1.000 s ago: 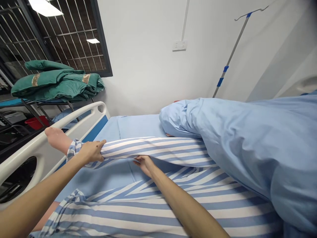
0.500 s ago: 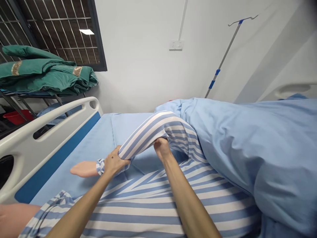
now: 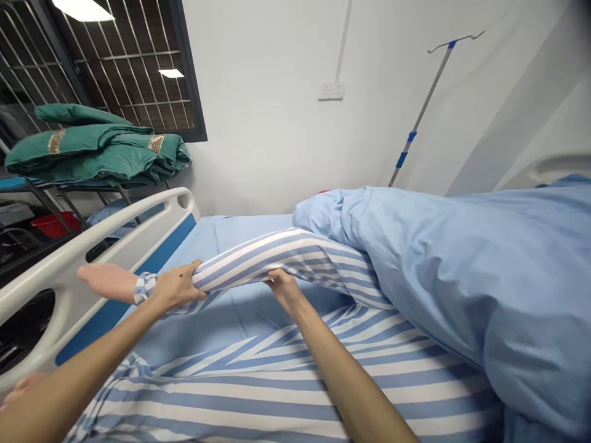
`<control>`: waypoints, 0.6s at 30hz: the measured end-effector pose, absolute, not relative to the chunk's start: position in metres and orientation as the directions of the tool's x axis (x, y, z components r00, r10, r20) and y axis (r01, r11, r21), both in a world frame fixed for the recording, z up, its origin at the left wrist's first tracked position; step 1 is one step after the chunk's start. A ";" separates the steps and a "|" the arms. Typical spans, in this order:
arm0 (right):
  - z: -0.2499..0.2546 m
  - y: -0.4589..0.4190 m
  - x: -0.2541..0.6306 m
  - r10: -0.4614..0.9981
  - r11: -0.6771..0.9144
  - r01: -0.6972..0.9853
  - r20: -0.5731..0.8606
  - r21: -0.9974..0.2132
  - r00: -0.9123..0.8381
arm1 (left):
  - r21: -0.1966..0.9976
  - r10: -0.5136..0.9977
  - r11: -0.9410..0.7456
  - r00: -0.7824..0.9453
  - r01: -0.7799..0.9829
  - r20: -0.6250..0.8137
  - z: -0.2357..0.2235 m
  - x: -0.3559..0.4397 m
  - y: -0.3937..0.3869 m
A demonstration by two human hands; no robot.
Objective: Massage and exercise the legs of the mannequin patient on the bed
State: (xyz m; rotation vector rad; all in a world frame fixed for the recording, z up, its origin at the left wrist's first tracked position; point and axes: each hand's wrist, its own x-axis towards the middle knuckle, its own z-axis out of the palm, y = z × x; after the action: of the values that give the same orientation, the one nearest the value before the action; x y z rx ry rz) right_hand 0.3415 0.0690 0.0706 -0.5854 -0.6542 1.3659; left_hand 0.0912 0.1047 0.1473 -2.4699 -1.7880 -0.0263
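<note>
Gripping a blue-and-white striped gown sleeve (image 3: 258, 261) in the head-worn view, we are holding it raised just above the blue bed sheet (image 3: 240, 320). Our left hand (image 3: 178, 289) is closing around the sleeve near its cuff (image 3: 145, 287), with the fingers (image 3: 197, 294) pressed together and wrapping the cloth. Our right hand (image 3: 286, 290) is supporting the underside farther along, its fingers (image 3: 276, 277) pressed together and curling against the fabric rather than pinching it. A smooth, pale manikin hand (image 3: 108, 282) is sticking out of the cuff and lying across the white side rail (image 3: 106, 237) on the left edge of the bed.

The rest of the striped gown (image 3: 277, 406) is spreading across the near end of the bed, while the sleeve is running up under a bunched blue duvet (image 3: 462, 277) along the right side. Beyond the rail, folded green quilts (image 3: 96, 151) with gold trim are resting on a metal rack (image 3: 50, 183), and a red basin (image 3: 53, 224) is sitting below them. A barred window (image 3: 129, 67) is filling the upper left, and an IV pole (image 3: 420, 111) is rising past the bed's far right corner near a wall socket (image 3: 331, 91).
</note>
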 end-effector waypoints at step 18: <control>0.031 0.067 0.303 0.971 -0.235 -0.772 -0.179 -0.591 -0.159 | -0.266 0.927 -0.369 0.372 0.891 -0.037 0.177 0.070 0.109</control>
State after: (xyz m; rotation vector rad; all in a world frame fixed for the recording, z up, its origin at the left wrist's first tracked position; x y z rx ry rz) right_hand 0.3031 0.0666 0.0305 -0.6265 -0.4309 1.7186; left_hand 0.0703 0.1088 0.1773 -2.4291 -1.6331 0.2678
